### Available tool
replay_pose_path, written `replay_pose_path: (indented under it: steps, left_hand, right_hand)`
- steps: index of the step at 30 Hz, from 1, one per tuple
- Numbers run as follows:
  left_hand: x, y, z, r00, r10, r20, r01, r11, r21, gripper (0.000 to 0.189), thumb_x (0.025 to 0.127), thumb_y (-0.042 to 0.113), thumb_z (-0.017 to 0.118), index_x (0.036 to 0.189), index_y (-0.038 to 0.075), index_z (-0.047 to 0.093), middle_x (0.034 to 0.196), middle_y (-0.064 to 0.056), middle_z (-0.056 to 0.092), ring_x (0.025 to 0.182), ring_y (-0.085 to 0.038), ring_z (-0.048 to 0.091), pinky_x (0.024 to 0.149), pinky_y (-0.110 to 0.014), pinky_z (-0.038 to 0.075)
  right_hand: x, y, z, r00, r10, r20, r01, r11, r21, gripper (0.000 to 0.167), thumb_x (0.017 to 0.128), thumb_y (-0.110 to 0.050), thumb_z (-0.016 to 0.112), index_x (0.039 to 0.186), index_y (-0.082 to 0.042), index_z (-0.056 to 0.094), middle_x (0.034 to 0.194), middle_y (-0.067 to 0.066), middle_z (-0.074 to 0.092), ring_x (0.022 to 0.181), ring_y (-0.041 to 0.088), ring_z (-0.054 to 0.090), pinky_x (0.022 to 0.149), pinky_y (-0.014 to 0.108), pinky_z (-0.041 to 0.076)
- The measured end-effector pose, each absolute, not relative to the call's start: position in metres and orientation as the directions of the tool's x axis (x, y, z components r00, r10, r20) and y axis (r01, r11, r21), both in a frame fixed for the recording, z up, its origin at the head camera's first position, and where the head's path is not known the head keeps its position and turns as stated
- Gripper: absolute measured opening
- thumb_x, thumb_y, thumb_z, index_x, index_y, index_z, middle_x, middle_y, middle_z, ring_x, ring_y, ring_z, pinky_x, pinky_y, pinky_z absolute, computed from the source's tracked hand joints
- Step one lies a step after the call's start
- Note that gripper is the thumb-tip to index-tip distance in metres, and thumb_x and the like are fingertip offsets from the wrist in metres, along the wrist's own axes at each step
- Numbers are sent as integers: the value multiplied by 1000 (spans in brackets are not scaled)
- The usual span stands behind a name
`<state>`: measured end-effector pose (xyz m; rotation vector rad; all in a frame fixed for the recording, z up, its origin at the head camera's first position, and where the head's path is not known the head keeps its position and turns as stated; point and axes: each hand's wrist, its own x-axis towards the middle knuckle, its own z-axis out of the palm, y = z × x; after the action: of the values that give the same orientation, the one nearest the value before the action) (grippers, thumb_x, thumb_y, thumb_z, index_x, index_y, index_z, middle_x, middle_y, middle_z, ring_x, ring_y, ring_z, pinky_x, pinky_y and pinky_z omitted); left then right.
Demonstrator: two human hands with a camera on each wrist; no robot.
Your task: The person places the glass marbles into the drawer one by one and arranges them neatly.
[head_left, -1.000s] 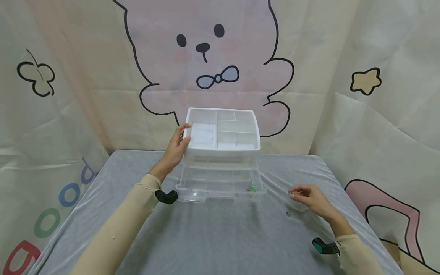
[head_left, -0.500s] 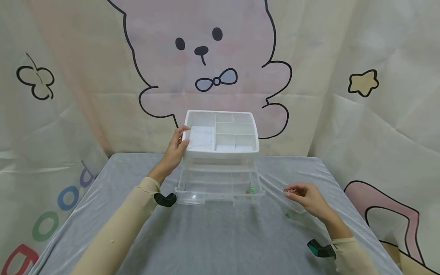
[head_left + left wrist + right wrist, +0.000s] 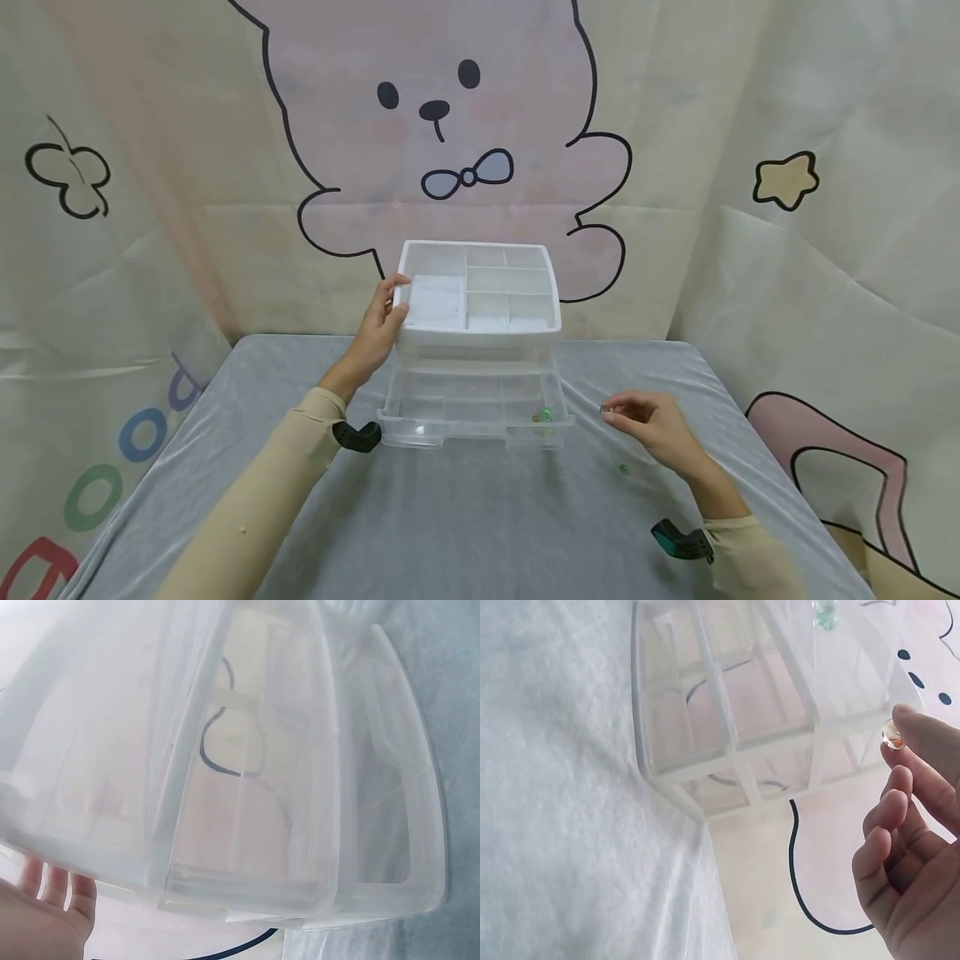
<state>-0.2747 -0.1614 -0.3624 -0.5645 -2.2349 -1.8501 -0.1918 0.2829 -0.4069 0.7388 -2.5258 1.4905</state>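
A clear plastic drawer box with a white divided top (image 3: 480, 328) stands in the middle of the table. My left hand (image 3: 367, 333) grips its upper left edge; in the left wrist view the fingers (image 3: 82, 896) lie against its side. The lower clear drawer (image 3: 474, 432) is pulled out, with several green and amber marbles (image 3: 546, 414) in its right part. Right of the box, over the cloth, my right hand (image 3: 654, 427) pinches a clear glass marble (image 3: 893, 735) with an orange streak between thumb and forefinger. A green marble (image 3: 624, 469) lies on the cloth below that hand.
Grey cloth (image 3: 465, 525) covers the table. Behind it hangs a backdrop (image 3: 480, 208) with a printed pink bear. Side curtains close in on the left and right. Each wrist wears a dark band, the right one (image 3: 681, 540) with a green patch.
My right hand has moved left toward the drawer box, carrying the marble. The left hand keeps its grip on the box, and the view has shifted slightly.
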Motion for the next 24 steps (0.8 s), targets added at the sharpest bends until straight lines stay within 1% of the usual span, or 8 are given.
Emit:
replay_pose_path:
  steps: [2, 4, 10, 12, 16, 21, 23, 24]
  left_hand:
    - [-274, -162, -362, -912, 161, 377, 400, 155, 903, 39, 109, 14, 36, 147, 15, 33, 108, -7, 38, 85, -14, 38, 74, -25, 36]
    - [-274, -162, -361, -913, 155, 378, 401, 157, 903, 38, 109, 13, 37, 147, 15, 33, 101, -3, 35, 82, -13, 36, 73, -25, 34]
    - [-275, -164, -361, -909, 162, 384, 408, 157, 899, 39, 108, 14, 37, 147, 14, 32, 98, -1, 34, 79, -11, 34, 71, -25, 33]
    - [-275, -164, -361, -909, 163, 385, 409, 159, 899, 39, 108, 14, 37, 147, 14, 32, 95, -2, 32, 77, -12, 32, 70, -25, 32]
    - [-276, -164, -361, -909, 155, 387, 409, 153, 900, 38, 108, 13, 37, 146, 15, 34, 98, -3, 34, 79, -11, 34, 71, -24, 33]
    - [-276, -165, -362, -907, 163, 388, 412, 155, 898, 38, 108, 13, 37, 146, 14, 34, 112, -10, 37, 82, -13, 35, 73, -24, 33]
    - [-276, -165, -363, -908, 172, 383, 409, 156, 899, 39, 108, 14, 37, 147, 14, 32, 126, -14, 39, 89, -14, 39, 76, -24, 37]
    - [-276, -165, -363, -908, 176, 381, 407, 155, 900, 39, 108, 15, 37, 147, 14, 32, 127, -17, 39, 92, -14, 40, 77, -24, 38]
  right_hand:
    - [-192, 278, -406, -868, -355, 347, -472, 376, -797, 11, 92, 2, 69, 103, 2, 73, 82, -6, 69, 64, 3, 58, 56, 24, 49]
    - [-193, 274, -405, -862, -360, 357, -481, 353, -803, 11, 92, 3, 68, 102, 4, 72, 82, -4, 69, 64, 4, 58, 56, 24, 50]
    - [-191, 263, -397, -858, -346, 380, -490, 328, -807, 11, 92, 5, 67, 102, 8, 70, 83, -9, 67, 67, 3, 59, 60, 23, 51]
    - [-191, 259, -393, -844, -350, 406, -514, 314, -798, 11, 91, 6, 67, 101, 7, 70, 83, -7, 67, 68, 4, 59, 59, 24, 50]
    - [-187, 251, -382, -817, -360, 451, -560, 305, -771, 12, 90, 8, 67, 100, 4, 72, 83, -6, 68, 67, 7, 59, 58, 24, 49]
    - [-185, 240, -371, -793, -376, 480, -594, 298, -748, 14, 89, 9, 67, 101, 4, 72, 86, -10, 68, 70, 8, 61, 61, 23, 50]
    - [-184, 235, -368, -789, -378, 485, -599, 298, -743, 14, 89, 9, 68, 102, 4, 72, 87, -10, 68, 72, 7, 61, 62, 22, 50]
    - [-184, 233, -366, -789, -376, 487, -601, 302, -740, 15, 89, 9, 68, 102, 3, 72, 87, -10, 68, 73, 6, 61, 63, 22, 51]
